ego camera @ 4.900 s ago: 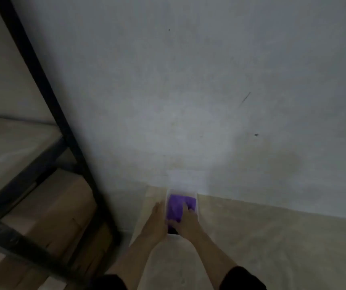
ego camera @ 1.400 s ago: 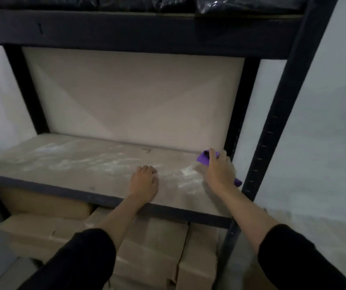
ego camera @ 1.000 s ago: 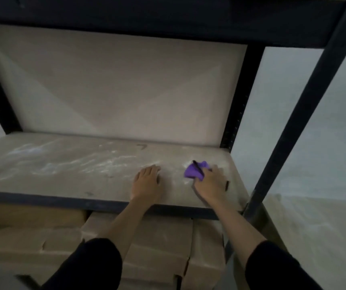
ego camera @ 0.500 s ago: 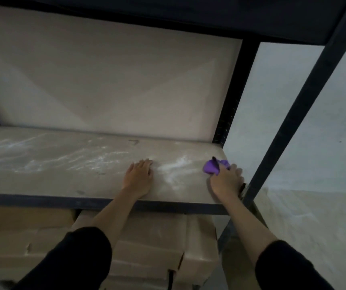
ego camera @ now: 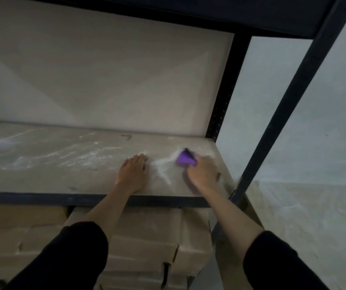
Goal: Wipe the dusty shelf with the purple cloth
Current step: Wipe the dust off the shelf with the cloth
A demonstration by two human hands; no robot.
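Note:
The dusty shelf [ego camera: 53, 164] is a pale board in a black metal rack, streaked with white dust across its left and middle. My right hand [ego camera: 204, 174] presses the purple cloth [ego camera: 184, 161] onto the board near its right end; a purple corner sticks out past my fingers. A smear of white dust lies just left of the cloth. My left hand [ego camera: 133, 172] rests flat on the shelf, palm down, fingers together, a short way left of the cloth.
A black upright post [ego camera: 283, 114] stands at the shelf's right front corner, another [ego camera: 228, 86] at the back right. A dark upper shelf [ego camera: 188, 9] hangs overhead. Cardboard boxes [ego camera: 147, 237] are stacked below. A pale wall [ego camera: 324, 122] is to the right.
My right hand has slid the cloth leftward from the shelf's right edge toward the middle, then back and forth. The left hand has stayed flat in place.

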